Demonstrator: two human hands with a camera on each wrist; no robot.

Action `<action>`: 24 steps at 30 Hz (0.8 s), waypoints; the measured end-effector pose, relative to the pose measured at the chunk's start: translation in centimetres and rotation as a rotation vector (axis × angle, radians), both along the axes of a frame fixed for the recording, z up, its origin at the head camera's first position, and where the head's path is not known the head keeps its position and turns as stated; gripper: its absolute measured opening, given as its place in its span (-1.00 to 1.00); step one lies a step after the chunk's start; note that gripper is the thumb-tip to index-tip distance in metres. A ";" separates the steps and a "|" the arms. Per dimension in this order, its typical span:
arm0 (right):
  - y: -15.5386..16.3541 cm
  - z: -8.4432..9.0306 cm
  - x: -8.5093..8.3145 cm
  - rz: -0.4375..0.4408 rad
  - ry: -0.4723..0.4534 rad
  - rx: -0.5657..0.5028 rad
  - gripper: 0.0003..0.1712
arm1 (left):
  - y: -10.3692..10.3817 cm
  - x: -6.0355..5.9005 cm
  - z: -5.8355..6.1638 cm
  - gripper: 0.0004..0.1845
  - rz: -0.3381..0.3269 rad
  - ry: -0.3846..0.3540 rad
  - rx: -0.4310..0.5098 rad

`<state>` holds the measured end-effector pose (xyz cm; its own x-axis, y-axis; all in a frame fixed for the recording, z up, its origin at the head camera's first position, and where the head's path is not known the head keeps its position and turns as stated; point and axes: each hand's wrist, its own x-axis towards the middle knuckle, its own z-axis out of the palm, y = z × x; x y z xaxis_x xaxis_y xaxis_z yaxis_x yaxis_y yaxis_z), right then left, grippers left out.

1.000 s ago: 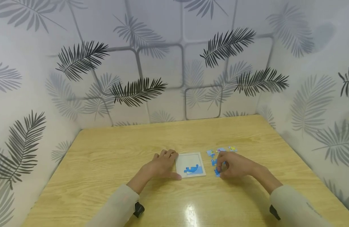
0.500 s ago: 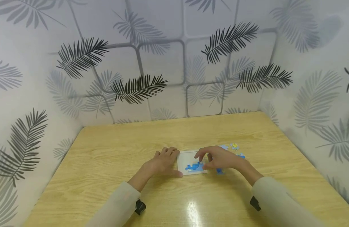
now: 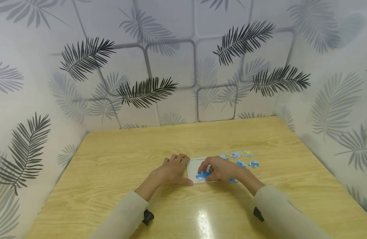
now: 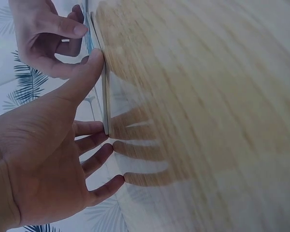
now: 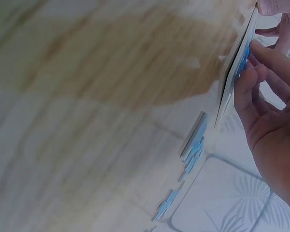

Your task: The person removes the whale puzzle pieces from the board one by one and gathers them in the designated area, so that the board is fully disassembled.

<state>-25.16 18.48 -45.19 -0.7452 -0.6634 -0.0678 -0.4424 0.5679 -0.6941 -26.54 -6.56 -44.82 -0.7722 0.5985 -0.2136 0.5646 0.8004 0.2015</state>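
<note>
A square white puzzle tray (image 3: 193,167) lies on the table, with joined blue jigsaw pieces (image 3: 200,175) in its lower part. My left hand (image 3: 170,171) steadies its left side, the thumb at the near edge and the spread, fairly straight fingers by the far corner. Over the tray's right side, my right hand (image 3: 222,168) pinches a blue puzzle piece down against the blue area. In the right wrist view, thumb and index finger meet the blue pieces (image 5: 242,63) on the tray; the pinched piece's outline is mostly hidden by the fingers.
Several loose jigsaw pieces lie right of the tray, among them a yellow sun piece (image 3: 248,153), a pink-marked piece (image 3: 235,154) and a blue piece (image 3: 253,164). Another blue piece (image 3: 233,180) lies partly behind the right hand. Leaf-patterned walls surround the wooden table (image 3: 135,149).
My right hand has moved left from the loose pieces onto the tray and lowered to the blue area. My left hand stays at the tray's left side. The head view has shifted slightly.
</note>
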 end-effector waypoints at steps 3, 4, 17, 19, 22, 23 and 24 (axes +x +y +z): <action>-0.2 -0.1 -0.1 0.025 0.066 0.025 -0.66 | 0.0 0.2 0.3 0.02 -0.002 -0.005 0.014; -0.3 -0.1 -0.1 0.038 0.088 0.029 -0.66 | 0.0 0.2 0.3 0.01 -0.003 -0.006 0.017; -0.4 -0.1 -0.2 0.054 0.150 0.052 -0.65 | 0.1 0.2 0.4 0.00 0.000 -0.003 0.012; -0.4 -0.1 -0.1 0.040 0.143 0.058 -0.66 | 0.1 0.1 0.3 -0.01 -0.002 0.002 0.013; -0.4 0.0 0.0 0.021 0.148 0.064 -0.67 | 0.0 -0.2 -0.3 0.01 -0.001 0.004 0.013; -0.4 0.0 0.0 0.013 0.152 0.067 -0.68 | 0.0 -0.3 -0.5 0.02 0.000 0.005 0.016; -0.5 0.0 0.1 0.009 0.159 0.065 -0.68 | 0.0 -0.6 -0.9 0.04 0.001 0.004 0.017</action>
<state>-25.07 18.01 -45.19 -0.7438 -0.6684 0.0076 -0.5494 0.6048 -0.5765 -27.09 -6.60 -45.69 -0.7738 0.6011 -0.2000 0.5645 0.7975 0.2129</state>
